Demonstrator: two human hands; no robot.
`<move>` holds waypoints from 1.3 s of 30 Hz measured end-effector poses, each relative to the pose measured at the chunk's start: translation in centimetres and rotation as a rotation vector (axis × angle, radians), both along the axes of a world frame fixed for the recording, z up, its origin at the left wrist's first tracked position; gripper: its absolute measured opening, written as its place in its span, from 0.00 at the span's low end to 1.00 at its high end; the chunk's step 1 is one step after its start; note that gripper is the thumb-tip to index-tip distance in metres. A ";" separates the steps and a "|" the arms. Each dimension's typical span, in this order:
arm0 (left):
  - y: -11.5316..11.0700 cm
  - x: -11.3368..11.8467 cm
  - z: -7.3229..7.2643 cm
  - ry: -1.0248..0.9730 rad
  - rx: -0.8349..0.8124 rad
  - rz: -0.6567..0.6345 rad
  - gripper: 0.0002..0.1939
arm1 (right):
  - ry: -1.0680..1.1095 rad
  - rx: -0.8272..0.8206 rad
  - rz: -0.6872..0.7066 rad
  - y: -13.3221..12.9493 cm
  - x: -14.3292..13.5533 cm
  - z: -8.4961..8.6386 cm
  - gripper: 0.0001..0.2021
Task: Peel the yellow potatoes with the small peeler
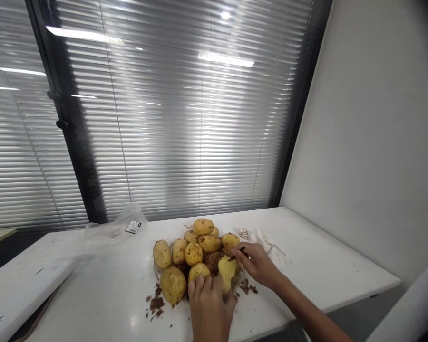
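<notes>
My left hand (209, 301) is closed around a peeled potato (227, 270), whose bright yellow flesh shows beside the thumb. Just to its upper right, my right hand (257, 263) pinches a small dark tool (242, 249); most of it is hidden by the fingers, so its kind cannot be made out. Around both hands lies a pile of potatoes, among them a large one (173, 285) at the front left and another (203, 226) on top. Brown peelings (213, 260) fill the middle of the pile. One potato (199, 271) touches or nearly touches my left fingertips.
Loose brown scraps (157, 303) are scattered on the white table (110, 285). A clear plastic bag (117, 225) with a label lies at the back left, and crumpled thin plastic (267, 242) at the right. Window blinds and a white wall (360, 142) border the table.
</notes>
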State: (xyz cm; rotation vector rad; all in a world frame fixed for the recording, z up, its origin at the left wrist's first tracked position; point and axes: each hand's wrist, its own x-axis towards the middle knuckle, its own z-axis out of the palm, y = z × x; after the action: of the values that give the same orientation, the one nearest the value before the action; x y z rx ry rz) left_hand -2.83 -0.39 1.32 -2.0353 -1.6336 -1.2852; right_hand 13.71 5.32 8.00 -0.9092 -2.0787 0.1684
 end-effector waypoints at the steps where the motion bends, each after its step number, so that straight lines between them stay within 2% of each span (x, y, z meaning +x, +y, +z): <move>1: 0.0 0.0 0.0 0.003 -0.003 -0.002 0.07 | -0.010 -0.034 0.017 -0.1 0.2 0.0 0.20; 7: 0.0 -0.1 0.0 0.002 -0.008 -0.007 0.07 | 0.053 -0.050 -0.027 -0.2 0.9 -0.1 0.22; 11: 0.0 -0.1 0.1 0.001 -0.005 -0.005 0.07 | 0.032 -0.118 0.010 -0.1 1.2 -0.1 0.21; 16: -0.1 -0.1 0.1 -0.005 0.017 0.010 0.08 | 0.131 -0.112 -0.076 0.4 2.0 0.0 0.22; 20: 0.0 -0.1 -0.2 -0.001 0.033 0.014 0.09 | 0.210 -0.180 -0.036 0.7 1.9 0.7 0.22; 25: 0.0 -0.2 -0.6 -0.015 0.057 0.003 0.11 | 0.283 -0.261 0.036 3.2 1.2 2.2 0.21; 29: -0.2 -0.9 -0.4 -0.044 0.075 -0.005 0.12 | 0.451 -0.415 0.132 6.3 1.3 1.9 0.20; 31: -0.5 -1.4 0.4 -0.007 0.048 -0.020 0.13 | 0.569 -0.492 0.144 7.4 1.7 1.1 0.20; 33: -0.8 -1.8 1.8 -0.024 -0.066 -0.033 0.12 | 0.647 -0.537 0.126 7.9 2.1 0.2 0.21; 36: -1.3 -2.1 4.6 -0.253 -0.419 -0.028 0.11 | 0.739 -0.602 0.098 7.6 2.5 -0.8 0.22; 39: -1.4 -2.1 7.1 -0.493 -0.661 0.042 0.18 | 0.786 -0.666 0.098 6.8 2.2 -1.1 0.22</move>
State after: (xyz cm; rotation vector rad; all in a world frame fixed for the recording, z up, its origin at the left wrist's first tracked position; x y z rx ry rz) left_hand -4.92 -1.82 8.45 -2.0847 -2.5947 -1.4470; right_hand 15.96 12.09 6.86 -0.9073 -1.3180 1.1284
